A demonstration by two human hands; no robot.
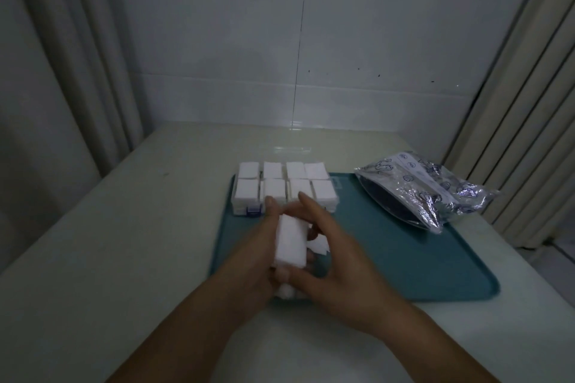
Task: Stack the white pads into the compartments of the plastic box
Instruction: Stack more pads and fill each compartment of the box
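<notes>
I hold a stack of pads (291, 241) between both hands, left hand (258, 255) and right hand (333, 261) curled round it. Its long axis points straight ahead at the box (281, 188), just beyond my fingertips.

Pretty dim room, kinda greyish light. Back wall (357, 40) is big glossy white tiles with a few dark specks along one seam. Pale curtains hang on both sides, left curtain (62, 56) and right curtain (529, 102). A plain off-white table (109, 242) butts up against the wall.
</notes>
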